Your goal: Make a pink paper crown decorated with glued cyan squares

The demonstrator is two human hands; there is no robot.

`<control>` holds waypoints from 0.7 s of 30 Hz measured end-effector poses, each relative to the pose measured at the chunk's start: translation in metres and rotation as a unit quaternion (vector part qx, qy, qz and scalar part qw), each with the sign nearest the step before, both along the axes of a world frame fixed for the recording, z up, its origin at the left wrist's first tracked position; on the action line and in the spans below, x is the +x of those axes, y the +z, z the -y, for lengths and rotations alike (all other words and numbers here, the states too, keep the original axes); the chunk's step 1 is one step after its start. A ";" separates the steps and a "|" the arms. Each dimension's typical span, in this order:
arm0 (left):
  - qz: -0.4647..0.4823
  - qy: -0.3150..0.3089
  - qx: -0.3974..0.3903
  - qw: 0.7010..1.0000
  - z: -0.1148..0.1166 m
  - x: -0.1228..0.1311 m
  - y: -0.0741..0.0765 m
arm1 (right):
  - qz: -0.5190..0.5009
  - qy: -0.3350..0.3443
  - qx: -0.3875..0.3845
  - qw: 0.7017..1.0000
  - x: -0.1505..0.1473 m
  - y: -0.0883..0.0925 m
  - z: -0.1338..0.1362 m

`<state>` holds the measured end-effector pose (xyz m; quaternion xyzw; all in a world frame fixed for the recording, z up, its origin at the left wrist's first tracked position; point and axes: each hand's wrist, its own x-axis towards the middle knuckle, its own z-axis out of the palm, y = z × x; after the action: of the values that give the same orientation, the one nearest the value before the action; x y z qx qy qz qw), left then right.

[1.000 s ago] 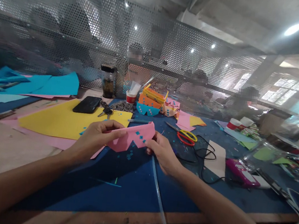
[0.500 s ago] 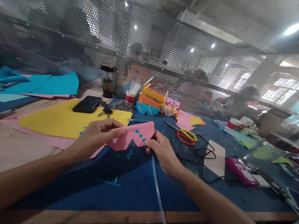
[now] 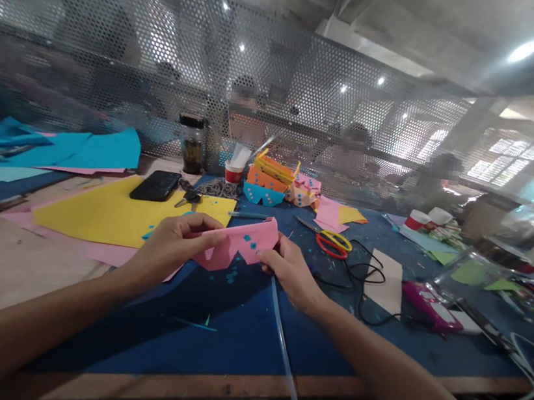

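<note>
Between my two hands is a pink paper cutout (image 3: 228, 254), notched along its lower edge and dotted with small blue squares. Its upper edge curls over. My left hand (image 3: 175, 244) pinches the left end, thumb in front. The right end is gripped by my right hand (image 3: 292, 270), with fingers closed behind and below the paper. Just under it, loose blue paper bits (image 3: 230, 276) lie on the blue tabletop (image 3: 168, 351). A clear tube (image 3: 283, 346) runs from near my right hand over the table's front edge.
Yellow sheets (image 3: 92, 216) with a black phone (image 3: 155, 185) and keys (image 3: 190, 197) lie left. Behind are similar decorated cutouts (image 3: 270, 177), a red cup (image 3: 234, 173) and a jar (image 3: 192, 145). Scissors (image 3: 333, 243), black cord (image 3: 363, 279) and a magenta device (image 3: 432, 308) are right.
The pink cutout has tipped slightly and its upper edge curls more at the right end. Both hands keep their hold. A person behind the mesh has shifted left.
</note>
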<state>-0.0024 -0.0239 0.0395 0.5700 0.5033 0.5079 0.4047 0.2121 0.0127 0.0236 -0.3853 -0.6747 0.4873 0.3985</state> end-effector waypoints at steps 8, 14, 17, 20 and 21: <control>-0.027 -0.008 -0.004 1.000 0.001 -0.002 -0.003 | 0.009 0.007 0.000 1.000 0.001 -0.007 -0.003; -0.022 -0.012 -0.003 1.000 0.000 -0.002 -0.005 | -0.024 0.007 -0.031 0.999 -0.004 -0.003 0.001; -0.013 -0.011 -0.003 1.000 0.000 -0.002 -0.005 | -0.040 0.006 -0.039 0.998 -0.005 -0.001 0.003; -0.006 -0.008 -0.008 1.000 -0.001 -0.001 -0.004 | -0.046 0.014 -0.033 0.998 -0.004 -0.001 0.002; -0.004 -0.006 -0.009 1.000 -0.001 -0.001 -0.004 | -0.046 0.017 -0.028 0.998 -0.004 -0.001 0.002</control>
<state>-0.0032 -0.0231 0.0360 0.5712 0.5062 0.4987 0.4109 0.2084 0.0108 0.0223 -0.3619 -0.6483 0.5303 0.4093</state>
